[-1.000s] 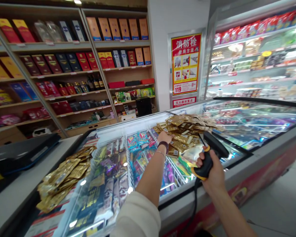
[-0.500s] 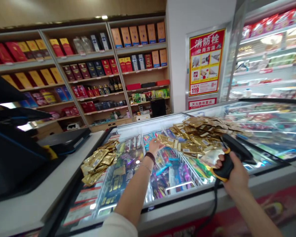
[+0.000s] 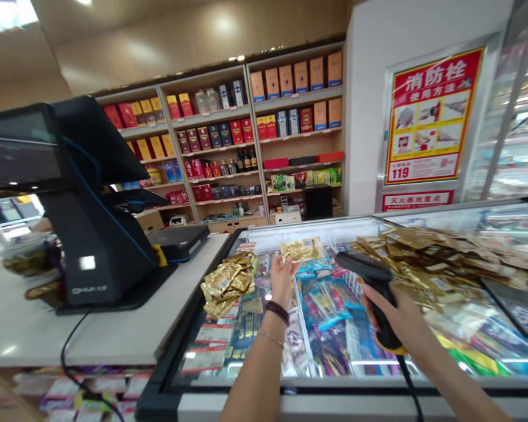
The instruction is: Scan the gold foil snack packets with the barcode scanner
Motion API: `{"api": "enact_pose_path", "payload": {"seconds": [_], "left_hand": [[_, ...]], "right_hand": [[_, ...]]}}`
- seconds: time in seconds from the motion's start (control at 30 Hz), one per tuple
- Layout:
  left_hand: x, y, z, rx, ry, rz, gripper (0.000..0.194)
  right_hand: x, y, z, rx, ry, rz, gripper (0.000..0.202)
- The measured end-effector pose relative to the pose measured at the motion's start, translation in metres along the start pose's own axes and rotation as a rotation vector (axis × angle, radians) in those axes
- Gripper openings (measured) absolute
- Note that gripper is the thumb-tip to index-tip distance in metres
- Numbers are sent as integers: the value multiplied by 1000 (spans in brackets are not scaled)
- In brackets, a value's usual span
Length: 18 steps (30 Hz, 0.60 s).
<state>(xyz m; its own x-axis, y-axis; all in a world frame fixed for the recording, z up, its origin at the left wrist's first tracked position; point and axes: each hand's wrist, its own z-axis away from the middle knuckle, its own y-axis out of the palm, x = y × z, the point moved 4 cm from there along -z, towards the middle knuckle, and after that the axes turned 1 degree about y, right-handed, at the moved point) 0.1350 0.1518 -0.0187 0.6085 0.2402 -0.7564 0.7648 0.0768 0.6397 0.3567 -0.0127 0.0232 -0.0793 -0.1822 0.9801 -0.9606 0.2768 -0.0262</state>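
Note:
My left hand (image 3: 283, 275), with a beaded bracelet at the wrist, pinches a gold foil packet (image 3: 305, 249) by its left end above the freezer's glass top. In my right hand (image 3: 398, 316) is a black and yellow barcode scanner (image 3: 365, 268), its head turned left toward that packet. A small pile of gold packets (image 3: 229, 281) lies on the glass to the left of my left hand. Beyond the scanner, a much larger heap of gold packets (image 3: 426, 258) spreads to the right. My fingers partly cover the held packet's left end.
Under the glass of the chest freezer (image 3: 330, 384) are colourful wrapped goods. To the left, a white counter (image 3: 127, 337) bears a black checkout terminal (image 3: 101, 234). Shelves with boxes (image 3: 215, 138) and a red fire-hydrant poster (image 3: 433, 117) stand behind. The scanner's cable (image 3: 409, 381) hangs down in front.
My view has swung left. My left hand has carried the gold packet away from the large heap toward the small pile. The scanner has turned from pointing right to pointing left at the packet.

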Motion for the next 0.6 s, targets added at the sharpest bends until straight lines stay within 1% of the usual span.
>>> {"api": "enact_pose_path", "payload": {"seconds": [0.13,0.2,0.3,0.4,0.53,0.6], "left_hand": [[-4,-1,-5,-4,18,29,35],[-4,-1,-5,24,22,35,36],[-4,1,-4,68,21,39,38],[-2,2,-3,75,11,43,39],[0,2,-2,64,-5,23,41],[0,2,-2,64,-10,17,41]], "right_hand": [[15,16,-7,112,-86,190,56],[20,19,-8,126,-105,235,55],[21,24,-5,133,-89,271,53],[21,28,2,100,-75,289,51],[25,30,12,19,-69,295,48],[27,32,14,8,-84,302,47]]}}
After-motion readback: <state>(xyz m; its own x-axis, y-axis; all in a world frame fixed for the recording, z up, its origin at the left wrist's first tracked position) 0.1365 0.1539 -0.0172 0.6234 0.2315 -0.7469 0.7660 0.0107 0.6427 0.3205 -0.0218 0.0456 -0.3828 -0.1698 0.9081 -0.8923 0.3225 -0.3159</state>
